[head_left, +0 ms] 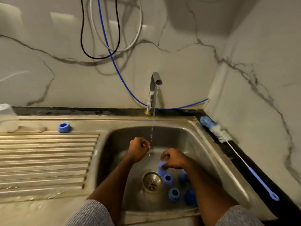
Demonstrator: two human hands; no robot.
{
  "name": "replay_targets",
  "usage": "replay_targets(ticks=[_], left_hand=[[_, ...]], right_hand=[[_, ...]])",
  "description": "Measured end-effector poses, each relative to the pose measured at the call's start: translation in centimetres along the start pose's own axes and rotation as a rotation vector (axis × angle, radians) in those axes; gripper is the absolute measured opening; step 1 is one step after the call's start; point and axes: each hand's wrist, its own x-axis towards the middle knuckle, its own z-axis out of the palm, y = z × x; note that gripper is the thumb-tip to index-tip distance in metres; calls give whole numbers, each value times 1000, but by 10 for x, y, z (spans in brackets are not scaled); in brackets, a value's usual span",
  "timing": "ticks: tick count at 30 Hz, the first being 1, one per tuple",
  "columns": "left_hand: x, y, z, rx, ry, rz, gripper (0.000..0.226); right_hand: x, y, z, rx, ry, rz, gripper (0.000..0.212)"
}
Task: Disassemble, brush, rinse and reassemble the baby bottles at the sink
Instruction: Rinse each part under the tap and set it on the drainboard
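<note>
Both hands are inside the steel sink (203,144), under a thin stream of water from the tap (154,88). My left hand (139,149) is curled into a fist next to the stream; whether it holds something small is hidden. My right hand (174,158) grips a blue bottle ring (161,168) above the drain (152,181). Several more blue bottle parts lie on the sink floor, among them a ring (167,178), another ring (174,194) and a cap (190,197). One blue ring (64,127) stands on the draining board.
A long bottle brush (216,130) with a blue handle (262,183) lies along the dark ledge on the right. A white container (7,118) stands at the far left of the ribbed draining board (45,160). Cables and a blue hose hang on the marble wall.
</note>
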Motion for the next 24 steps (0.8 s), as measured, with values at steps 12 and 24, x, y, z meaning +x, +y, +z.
replay_targets(ticks=[12, 24], left_hand=[[17, -17, 3, -6, 56, -10, 23], [32, -20, 11, -284, 168, 15, 29]], right_hand=[[48, -40, 11, 260, 316, -98, 41], [61, -53, 1, 575, 510, -161, 38]])
